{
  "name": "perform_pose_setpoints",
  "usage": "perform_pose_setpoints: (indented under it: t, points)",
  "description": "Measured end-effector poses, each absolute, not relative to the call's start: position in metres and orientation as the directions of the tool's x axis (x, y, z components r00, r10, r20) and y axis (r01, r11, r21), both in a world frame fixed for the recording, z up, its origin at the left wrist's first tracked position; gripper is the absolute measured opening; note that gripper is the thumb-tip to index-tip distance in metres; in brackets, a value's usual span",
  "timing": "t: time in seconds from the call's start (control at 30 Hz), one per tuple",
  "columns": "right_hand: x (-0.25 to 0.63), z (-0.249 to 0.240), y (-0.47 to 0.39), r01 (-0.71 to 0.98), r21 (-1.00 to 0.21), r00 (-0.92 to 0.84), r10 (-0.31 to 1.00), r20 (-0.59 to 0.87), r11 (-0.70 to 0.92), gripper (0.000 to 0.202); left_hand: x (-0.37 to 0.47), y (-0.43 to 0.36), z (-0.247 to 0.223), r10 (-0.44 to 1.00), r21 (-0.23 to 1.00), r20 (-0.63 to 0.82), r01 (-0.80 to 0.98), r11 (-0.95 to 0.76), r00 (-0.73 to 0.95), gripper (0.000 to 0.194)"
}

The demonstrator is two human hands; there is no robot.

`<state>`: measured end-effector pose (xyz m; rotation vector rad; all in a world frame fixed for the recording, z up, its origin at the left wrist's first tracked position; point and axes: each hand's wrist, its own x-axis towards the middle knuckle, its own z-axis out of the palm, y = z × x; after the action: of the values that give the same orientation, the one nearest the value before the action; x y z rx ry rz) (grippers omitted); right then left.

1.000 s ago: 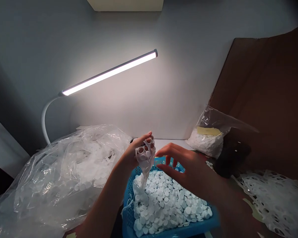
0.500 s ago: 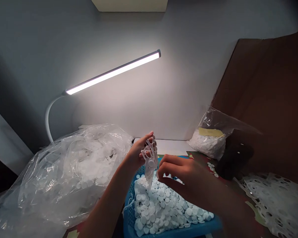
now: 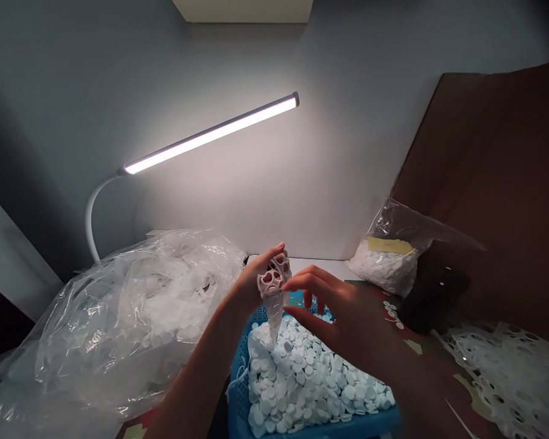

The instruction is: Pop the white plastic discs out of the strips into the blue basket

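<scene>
My left hand [image 3: 260,271] is closed around a white plastic lattice [image 3: 271,280] full of round holes, held above the basket. A translucent pointed strip [image 3: 274,314] hangs below the lattice. My right hand [image 3: 324,302] is beside it, its index fingertip at the lattice's right edge and its thumb held apart lower down. I see nothing between those fingers. Beneath both hands, a blue basket [image 3: 348,425] holds a heap of small white plastic discs [image 3: 302,384].
A large clear bag [image 3: 132,329] of white pieces bulges at the left under a lit lamp [image 3: 210,134]. On the right are a smaller bag [image 3: 384,265] with a yellow label, a black object [image 3: 432,286], a pile of white lattices [image 3: 516,372] and a cardboard sheet [image 3: 489,183].
My right hand has moved up and left to the lattice's edge, and its fingers have spread. The lattice has changed shape, and the disc seen on it before no longer shows.
</scene>
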<state>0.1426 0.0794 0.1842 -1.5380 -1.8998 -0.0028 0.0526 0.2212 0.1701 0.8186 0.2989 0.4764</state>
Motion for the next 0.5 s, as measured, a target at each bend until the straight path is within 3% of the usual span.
perform_pose_setpoints:
  t: [0.2,0.5]
  points:
    - [0.138,0.181,0.087,0.840,-0.394,-0.119,0.835,0.538,0.374,0.012,0.054,0.213,0.169,0.492,0.791,-0.035,-0.277,0.546,0.870,0.034]
    - [0.132,0.178,0.075,0.872,-0.252,-0.289,0.857,0.427,0.419,0.019,0.057,0.227,0.163,0.464,0.645,-0.027,-0.340,0.685,0.885,0.035]
